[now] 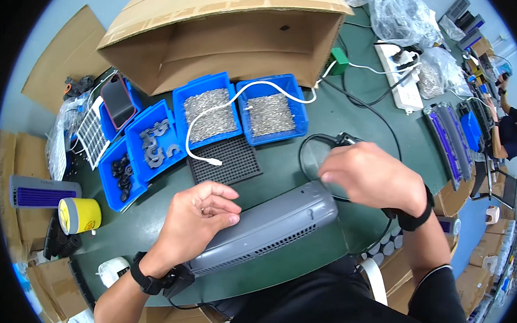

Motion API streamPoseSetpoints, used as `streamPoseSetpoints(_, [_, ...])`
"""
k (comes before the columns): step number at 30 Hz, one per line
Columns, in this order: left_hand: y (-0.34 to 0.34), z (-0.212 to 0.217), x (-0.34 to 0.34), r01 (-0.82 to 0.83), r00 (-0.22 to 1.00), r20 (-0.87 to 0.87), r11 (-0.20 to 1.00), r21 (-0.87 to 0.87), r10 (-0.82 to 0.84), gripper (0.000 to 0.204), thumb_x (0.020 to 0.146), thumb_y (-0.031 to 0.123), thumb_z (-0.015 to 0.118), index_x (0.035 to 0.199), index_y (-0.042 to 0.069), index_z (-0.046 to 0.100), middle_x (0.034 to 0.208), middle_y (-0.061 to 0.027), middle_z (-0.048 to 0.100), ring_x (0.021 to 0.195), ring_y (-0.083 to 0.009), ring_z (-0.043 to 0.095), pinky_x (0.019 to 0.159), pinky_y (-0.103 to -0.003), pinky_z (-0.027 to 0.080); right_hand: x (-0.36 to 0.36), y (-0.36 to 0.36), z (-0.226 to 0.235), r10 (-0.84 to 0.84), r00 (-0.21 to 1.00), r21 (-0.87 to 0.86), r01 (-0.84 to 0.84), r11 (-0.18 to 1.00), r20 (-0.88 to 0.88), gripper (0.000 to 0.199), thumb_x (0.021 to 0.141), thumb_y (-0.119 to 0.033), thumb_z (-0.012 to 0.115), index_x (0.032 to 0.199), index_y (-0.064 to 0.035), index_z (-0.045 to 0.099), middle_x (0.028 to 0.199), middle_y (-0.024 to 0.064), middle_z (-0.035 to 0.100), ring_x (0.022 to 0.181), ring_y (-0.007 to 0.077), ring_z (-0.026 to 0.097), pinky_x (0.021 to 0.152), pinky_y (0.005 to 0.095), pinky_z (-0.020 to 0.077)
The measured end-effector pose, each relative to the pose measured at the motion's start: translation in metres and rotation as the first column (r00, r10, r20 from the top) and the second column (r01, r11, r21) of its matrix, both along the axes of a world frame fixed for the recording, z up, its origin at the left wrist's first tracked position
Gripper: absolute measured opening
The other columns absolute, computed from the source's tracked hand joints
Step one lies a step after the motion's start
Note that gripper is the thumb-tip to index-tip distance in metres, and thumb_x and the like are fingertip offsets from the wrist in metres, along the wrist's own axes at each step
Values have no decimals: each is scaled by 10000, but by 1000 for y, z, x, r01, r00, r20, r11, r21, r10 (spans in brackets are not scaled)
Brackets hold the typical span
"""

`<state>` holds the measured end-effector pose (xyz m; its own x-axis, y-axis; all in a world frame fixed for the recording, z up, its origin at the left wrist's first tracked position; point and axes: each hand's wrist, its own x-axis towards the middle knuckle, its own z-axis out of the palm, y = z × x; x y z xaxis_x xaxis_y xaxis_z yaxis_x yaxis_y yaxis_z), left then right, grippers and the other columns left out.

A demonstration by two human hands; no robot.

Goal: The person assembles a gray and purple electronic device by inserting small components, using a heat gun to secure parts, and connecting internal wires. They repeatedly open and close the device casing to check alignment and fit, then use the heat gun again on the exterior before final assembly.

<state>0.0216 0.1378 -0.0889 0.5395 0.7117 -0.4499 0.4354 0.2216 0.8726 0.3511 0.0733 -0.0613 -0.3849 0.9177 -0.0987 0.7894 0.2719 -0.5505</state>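
A long grey plastic housing (266, 227) with a row of slots along its near side lies slantwise before me on the green table. My left hand (198, 220) is at its left end, fingers curled and thumb bent in toward them. Whatever those fingers hold, if anything, is hidden. My right hand (373, 177) is over the housing's right end, thumb and fingers pinched together. I cannot make out anything small between them. Just behind the right hand is a dark corded object (344, 139), partly covered by it.
Blue bins of metal pins (211, 117), grey clips (154, 146) and black parts (121, 180) line the back, beside a black grid mat (226, 162). An open carton (236, 47) stands behind. A white cable (190, 133) crosses the bins; a power strip (401, 81) lies right. A co-worker (512, 129) is far right.
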Motion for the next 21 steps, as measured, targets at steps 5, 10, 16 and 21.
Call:
streamPoseSetpoints(5, [-4, -8, 4, 3, 1000, 0, 999, 39, -3, 337, 877, -85, 812, 1177, -1, 682, 1006, -111, 794, 920, -124, 748, 833, -268, 600, 50, -84, 5, -484, 869, -180, 495, 850, 102, 190, 937, -173, 751, 861, 1, 735, 765, 214, 702, 735, 415, 691, 660, 470, 528])
streamPoseSetpoints(10, [-20, 6, 3, 217, 970, -187, 899, 380, -155, 329, 919, -62, 748, 1240, -36, 682, 1044, -149, 805, 974, -183, 784, 851, -313, 609, 53, -134, -46, -721, 647, 180, 762, 622, -248, 143, 925, -114, 783, 874, 14, 745, 755, 177, 709, 710, 344, 707, 663, 400, 531])
streamPoseSetpoints(16, [-42, 15, 1, 279, 959, -202, 792, 543, -200, 263, 1008, -49, 603, 1267, -49, 652, 1136, -219, 779, 1071, -331, 780, 927, -384, 602, 59, -136, -27, -792, 563, 99, 797, 596, 237, 266, 801, 19, 753, 1063, 11, 707, 1003, 179, 715, 931, 380, 685, 834, 491, 546])
streamPoseSetpoints(21, [-54, 20, -8, 307, 951, -203, 798, 519, -234, 376, 1030, -12, 596, 1404, -29, 563, 1267, -254, 730, 1232, -369, 712, 1021, -415, 562, 79, -142, -67, -696, 718, 323, 660, 678, -8, 708, 768, -19, 835, 1419, 37, 560, 1197, 206, 669, 1126, 402, 623, 979, 459, 515])
